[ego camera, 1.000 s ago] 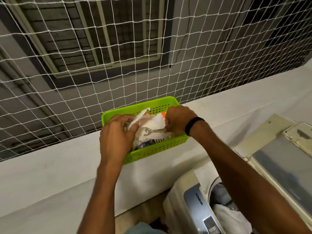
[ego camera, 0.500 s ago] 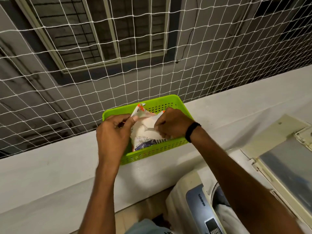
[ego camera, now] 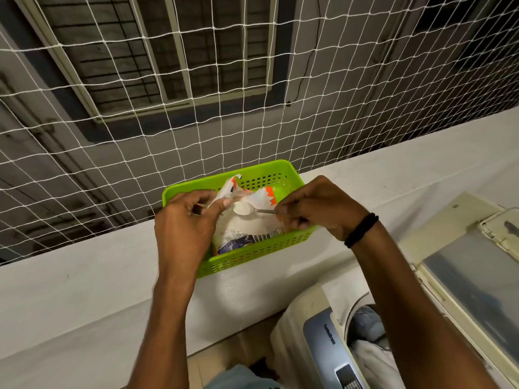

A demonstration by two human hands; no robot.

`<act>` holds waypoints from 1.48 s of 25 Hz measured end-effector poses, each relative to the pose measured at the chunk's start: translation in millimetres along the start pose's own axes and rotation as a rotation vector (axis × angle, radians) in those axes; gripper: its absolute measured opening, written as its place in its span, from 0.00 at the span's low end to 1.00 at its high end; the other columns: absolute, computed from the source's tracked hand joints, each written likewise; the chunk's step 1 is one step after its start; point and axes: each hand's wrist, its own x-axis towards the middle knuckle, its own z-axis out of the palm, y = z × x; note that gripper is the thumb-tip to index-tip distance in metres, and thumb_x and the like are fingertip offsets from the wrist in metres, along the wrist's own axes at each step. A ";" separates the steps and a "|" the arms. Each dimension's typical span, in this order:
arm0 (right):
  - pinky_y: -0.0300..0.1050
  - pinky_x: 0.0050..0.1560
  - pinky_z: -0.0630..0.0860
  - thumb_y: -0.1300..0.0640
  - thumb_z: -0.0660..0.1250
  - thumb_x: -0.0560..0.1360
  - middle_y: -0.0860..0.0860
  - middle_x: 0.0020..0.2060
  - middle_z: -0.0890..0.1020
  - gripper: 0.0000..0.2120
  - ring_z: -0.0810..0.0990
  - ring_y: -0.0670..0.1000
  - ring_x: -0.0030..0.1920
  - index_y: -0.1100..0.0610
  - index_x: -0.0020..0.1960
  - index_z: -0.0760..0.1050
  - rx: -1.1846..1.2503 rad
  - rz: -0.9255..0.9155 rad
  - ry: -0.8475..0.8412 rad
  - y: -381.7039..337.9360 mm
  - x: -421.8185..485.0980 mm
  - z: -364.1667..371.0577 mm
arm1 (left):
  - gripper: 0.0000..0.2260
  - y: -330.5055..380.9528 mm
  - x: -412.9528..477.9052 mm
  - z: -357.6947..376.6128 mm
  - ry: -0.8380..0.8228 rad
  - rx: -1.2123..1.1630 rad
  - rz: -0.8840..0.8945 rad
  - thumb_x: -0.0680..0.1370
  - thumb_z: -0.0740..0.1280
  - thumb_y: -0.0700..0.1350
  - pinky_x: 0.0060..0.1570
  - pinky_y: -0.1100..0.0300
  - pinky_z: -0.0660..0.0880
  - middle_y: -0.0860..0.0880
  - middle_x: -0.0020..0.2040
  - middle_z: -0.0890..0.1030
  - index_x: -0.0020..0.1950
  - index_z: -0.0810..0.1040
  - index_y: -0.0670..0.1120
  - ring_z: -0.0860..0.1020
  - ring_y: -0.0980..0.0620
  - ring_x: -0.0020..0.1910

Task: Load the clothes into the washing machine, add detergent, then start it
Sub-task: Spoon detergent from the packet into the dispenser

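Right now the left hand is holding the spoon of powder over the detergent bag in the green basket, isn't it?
Not quite: the head view shows the right hand holding the spoon of powder over the detergent bag in the green basket. The left hand only holds the bag's top open.

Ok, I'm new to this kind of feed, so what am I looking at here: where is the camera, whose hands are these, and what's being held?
The camera sits on the person's head, looking down at their own bare hands. A green basket stands on a white ledge beside a net. The left hand holds open a detergent bag in the basket. The right hand holds a spoon heaped with white powder. At the lower right is the open washing machine with clothes inside.
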 end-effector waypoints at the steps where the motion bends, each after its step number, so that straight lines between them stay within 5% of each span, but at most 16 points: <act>1: 0.36 0.26 0.71 0.71 0.67 0.73 0.65 0.32 0.79 0.06 0.73 0.51 0.28 0.72 0.44 0.82 0.022 -0.021 -0.008 0.3 -4.2 -1.8 | 0.12 0.8 -0.5 0.6 0.004 0.004 0.003 0.71 0.74 0.59 0.38 0.67 0.71 0.58 0.45 0.85 0.49 0.86 0.53 0.80 0.61 0.39; 5: 0.38 0.26 0.70 0.73 0.66 0.74 0.59 0.26 0.76 0.06 0.72 0.52 0.27 0.71 0.44 0.82 0.114 -0.035 0.033 3.7 -18.1 -8.6 | 0.08 11.1 -9.4 1.3 0.025 -0.060 0.048 0.74 0.73 0.55 0.40 0.67 0.75 0.57 0.45 0.84 0.49 0.85 0.54 0.80 0.61 0.40; 8: 0.38 0.26 0.69 0.72 0.67 0.74 0.61 0.29 0.77 0.05 0.72 0.54 0.29 0.71 0.46 0.82 0.142 -0.015 0.071 8.0 -28.2 -12.8 | 0.06 21.8 -17.9 1.5 0.057 -0.150 0.058 0.76 0.71 0.53 0.40 0.74 0.73 0.55 0.45 0.85 0.49 0.85 0.53 0.81 0.58 0.42; 19: 0.38 0.28 0.74 0.65 0.72 0.73 0.60 0.31 0.81 0.04 0.76 0.50 0.29 0.62 0.45 0.85 0.295 0.008 0.256 46.8 -94.9 -55.0 | 0.05 75.2 -54.2 42.9 0.034 -0.495 0.200 0.78 0.71 0.45 0.46 0.56 0.77 0.48 0.42 0.83 0.46 0.82 0.56 0.81 0.48 0.42; 26: 0.38 0.28 0.74 0.67 0.70 0.74 0.62 0.34 0.80 0.06 0.76 0.50 0.29 0.67 0.50 0.83 0.383 0.077 0.505 98.6 -159.5 -94.9 | 0.02 96.3 -88.2 109.1 -0.207 -0.488 0.363 0.79 0.70 0.45 0.46 0.60 0.75 0.47 0.42 0.83 0.48 0.82 0.50 0.80 0.48 0.41; 31: 0.37 0.27 0.73 0.69 0.69 0.74 0.60 0.32 0.80 0.06 0.75 0.49 0.27 0.68 0.49 0.83 0.446 0.197 0.728 157.2 -203.2 -113.9 | 0.05 104.8 -126.8 175.7 -0.475 -0.461 0.316 0.78 0.71 0.45 0.45 0.58 0.78 0.49 0.42 0.84 0.48 0.84 0.45 0.81 0.49 0.42; 37: 0.35 0.26 0.73 0.66 0.71 0.74 0.57 0.29 0.80 0.04 0.75 0.47 0.25 0.64 0.46 0.84 0.538 0.376 0.919 253.8 -250.8 -132.2 | 0.05 92.0 -191.9 270.1 -0.857 -0.372 0.161 0.77 0.70 0.46 0.41 0.67 0.76 0.55 0.39 0.84 0.45 0.84 0.47 0.81 0.59 0.39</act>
